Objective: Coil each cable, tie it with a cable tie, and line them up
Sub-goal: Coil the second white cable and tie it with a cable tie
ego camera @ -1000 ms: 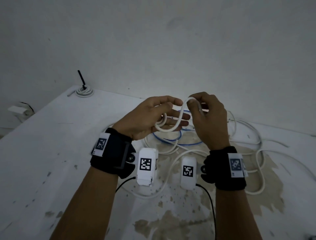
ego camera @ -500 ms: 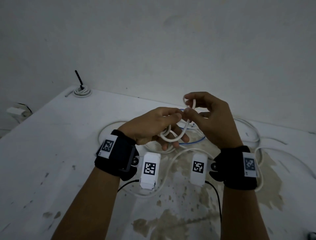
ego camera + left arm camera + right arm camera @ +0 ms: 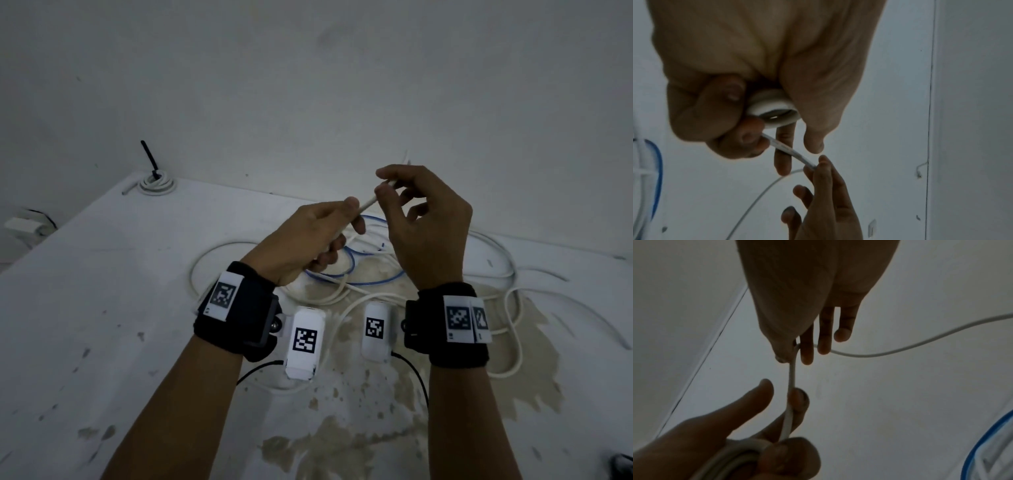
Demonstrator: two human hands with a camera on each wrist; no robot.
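My left hand (image 3: 308, 240) grips a small coil of white cable (image 3: 774, 112) in curled fingers above the table. A short straight strand (image 3: 366, 205) runs from that coil up to my right hand (image 3: 428, 226), which pinches it between thumb and forefinger. In the right wrist view the strand (image 3: 792, 378) rises from the coil (image 3: 740, 456) in the left hand (image 3: 715, 434) to the pinching right hand (image 3: 807, 288). The rest of this cable trails off to the right.
A tangle of loose white cables (image 3: 513, 308) and a blue cable (image 3: 352, 270) lies on the white stained table (image 3: 102, 308) under the hands. A coiled white cable with a black tie (image 3: 156, 183) sits at the back left corner. A wall stands close behind.
The open loop held between the hands is gone. My right hand has moved up and to the right, and a straight strand now runs to it from the left hand's coil.
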